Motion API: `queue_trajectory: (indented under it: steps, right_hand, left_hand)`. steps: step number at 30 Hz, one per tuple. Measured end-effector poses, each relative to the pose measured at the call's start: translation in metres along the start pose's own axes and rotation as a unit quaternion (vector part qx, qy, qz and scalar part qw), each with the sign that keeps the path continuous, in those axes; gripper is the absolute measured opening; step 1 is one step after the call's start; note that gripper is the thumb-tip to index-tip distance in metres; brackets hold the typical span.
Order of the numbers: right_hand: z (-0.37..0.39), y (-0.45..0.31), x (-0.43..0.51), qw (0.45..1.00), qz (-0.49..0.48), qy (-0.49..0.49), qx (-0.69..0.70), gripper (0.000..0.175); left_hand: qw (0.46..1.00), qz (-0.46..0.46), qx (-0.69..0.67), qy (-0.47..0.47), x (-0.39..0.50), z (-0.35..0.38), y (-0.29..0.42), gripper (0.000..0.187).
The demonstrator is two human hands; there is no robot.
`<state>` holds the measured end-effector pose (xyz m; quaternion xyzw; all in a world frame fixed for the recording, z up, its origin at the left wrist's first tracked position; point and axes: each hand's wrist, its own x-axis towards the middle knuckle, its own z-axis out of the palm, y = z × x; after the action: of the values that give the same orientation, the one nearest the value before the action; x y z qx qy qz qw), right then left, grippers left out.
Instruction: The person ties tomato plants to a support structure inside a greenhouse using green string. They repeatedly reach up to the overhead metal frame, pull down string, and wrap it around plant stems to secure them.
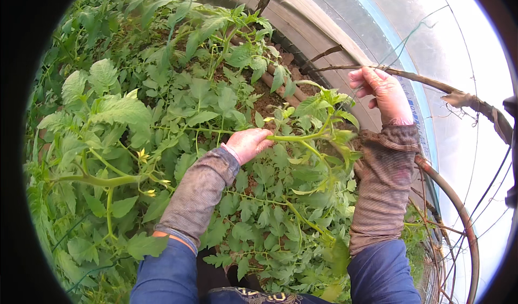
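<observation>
My left hand (250, 143) is closed around the green stem of a tomato plant (297, 137), whose leafy top points right, towards my other arm. A small yellow flower (268, 119) shows just above that stem. My right hand (382, 91) is raised at the upper right beside a thin wooden branch (421, 77), fingers curled. Thin green twine (404, 41) runs near it and over the branch; whether the fingers pinch the twine cannot be told. Both forearms wear striped, soiled sleeve covers.
Dense tomato plants (121, 109) fill the left and middle. Brown poles (291, 95) lie on the soil behind. Clear plastic sheeting (457, 114) with a blue strip curves along the right. A bent pole (465, 215) and several dry stems stand at the lower right.
</observation>
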<state>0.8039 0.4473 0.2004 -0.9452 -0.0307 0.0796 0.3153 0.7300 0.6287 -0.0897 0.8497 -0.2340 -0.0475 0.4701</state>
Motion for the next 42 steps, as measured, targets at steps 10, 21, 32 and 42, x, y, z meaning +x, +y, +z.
queue_trajectory:
  steps: [10,21,32,42]
  right_hand:
    - [0.004,0.107,0.033,0.879,0.223,-0.069,0.416,0.035]
    - [0.045,0.024,0.026,0.882,0.106,-0.215,0.406,0.037]
    - [0.043,0.025,-0.021,0.786,0.008,-0.552,0.278,0.032]
    - [-0.003,-0.090,-0.143,0.909,-0.277,-0.296,-0.101,0.023]
  left_hand:
    - [0.999,0.019,-0.014,-0.040,-0.019,-0.010,-0.010,0.027]
    - [0.991,-0.064,-0.014,-0.116,0.008,-0.018,0.003,0.034]
    - [0.980,-0.068,-0.042,-0.181,0.022,-0.022,0.003,0.035]
    - [0.976,-0.134,-0.056,-0.164,0.037,-0.019,0.024,0.041]
